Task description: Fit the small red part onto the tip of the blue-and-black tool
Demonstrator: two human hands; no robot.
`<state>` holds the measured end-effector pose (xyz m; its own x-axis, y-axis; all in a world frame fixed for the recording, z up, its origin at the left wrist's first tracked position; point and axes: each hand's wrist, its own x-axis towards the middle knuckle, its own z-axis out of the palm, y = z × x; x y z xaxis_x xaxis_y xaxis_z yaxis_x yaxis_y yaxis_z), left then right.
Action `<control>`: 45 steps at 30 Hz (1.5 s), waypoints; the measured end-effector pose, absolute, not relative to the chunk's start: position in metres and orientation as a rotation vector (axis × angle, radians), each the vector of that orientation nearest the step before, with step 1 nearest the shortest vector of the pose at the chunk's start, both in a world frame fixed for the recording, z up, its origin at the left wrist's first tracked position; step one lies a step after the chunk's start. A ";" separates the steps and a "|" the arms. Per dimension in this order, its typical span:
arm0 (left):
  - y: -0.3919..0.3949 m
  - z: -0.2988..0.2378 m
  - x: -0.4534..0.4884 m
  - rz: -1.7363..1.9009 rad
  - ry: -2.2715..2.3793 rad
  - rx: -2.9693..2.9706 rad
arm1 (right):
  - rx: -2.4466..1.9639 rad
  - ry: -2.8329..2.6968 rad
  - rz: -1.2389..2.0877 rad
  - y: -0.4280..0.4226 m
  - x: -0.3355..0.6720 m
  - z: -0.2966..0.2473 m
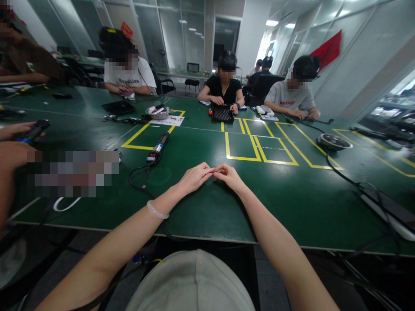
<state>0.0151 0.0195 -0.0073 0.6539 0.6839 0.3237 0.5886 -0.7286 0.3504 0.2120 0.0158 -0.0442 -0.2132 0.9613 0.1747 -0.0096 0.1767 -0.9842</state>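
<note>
Above the green table [207,207], my left hand [197,176] and my right hand [228,174] meet at the fingertips. The left fingers are closed together and point right, and a pale bangle [157,211] circles that wrist. My right hand is bent in a pinch against the left fingertips. Anything small between the fingers is too small or hidden to make out. Left of my hands lies a black cylindrical device [158,147] with a blue band and a cable.
Yellow tape outlines [244,158] mark the table. Farther off are a metal bowl [158,112] on paper, a black tray [222,113] and, to the right, a round metal dish [334,141]. A cable [340,170] runs along the right. Several people sit around; one person's hand [19,151] is at left.
</note>
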 end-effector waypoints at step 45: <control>0.020 0.000 -0.043 0.102 1.987 2.652 | -1.032 -1.583 1.158 0.017 0.212 -0.046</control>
<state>-0.0430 0.0196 -0.0002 0.2850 0.9463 0.1526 0.9570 -0.2719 -0.1017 0.2118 0.0174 -0.0459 -0.2540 0.9501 0.1813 0.1150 0.2158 -0.9696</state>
